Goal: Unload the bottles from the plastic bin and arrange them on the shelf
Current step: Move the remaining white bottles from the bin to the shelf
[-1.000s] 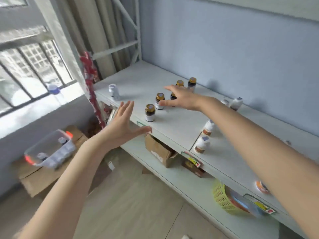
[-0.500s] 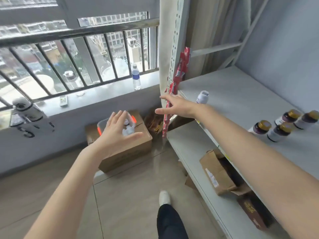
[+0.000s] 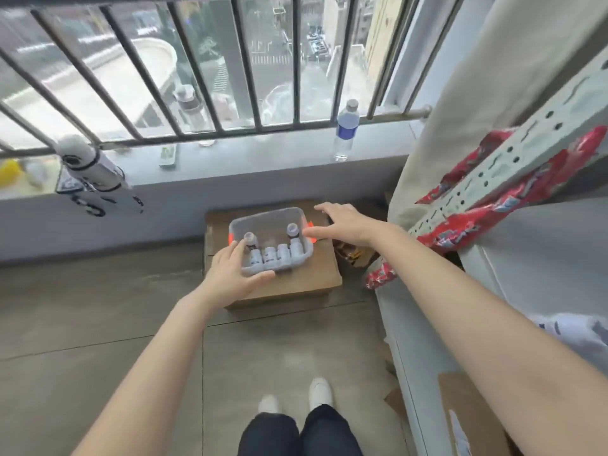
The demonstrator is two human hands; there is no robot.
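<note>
Plastic bin (image 3: 273,220) sits on cardboard box (image 3: 296,283), white bottles (image 3: 269,256) inside. Left hand (image 3: 230,274): fingers straight, spread at its near-left corner, thumb along the near wall. Right hand (image 3: 345,225): fingers wide, tips just beside the right rim; contact unclear.

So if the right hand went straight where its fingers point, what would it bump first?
The right hand would probably meet the plastic bin's right rim first, then the purple-capped bottle inside; depth is unclear.

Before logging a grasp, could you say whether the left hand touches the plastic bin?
Cannot tell: head view shows left hand overlapping plastic bin corner, depth unclear.
</note>
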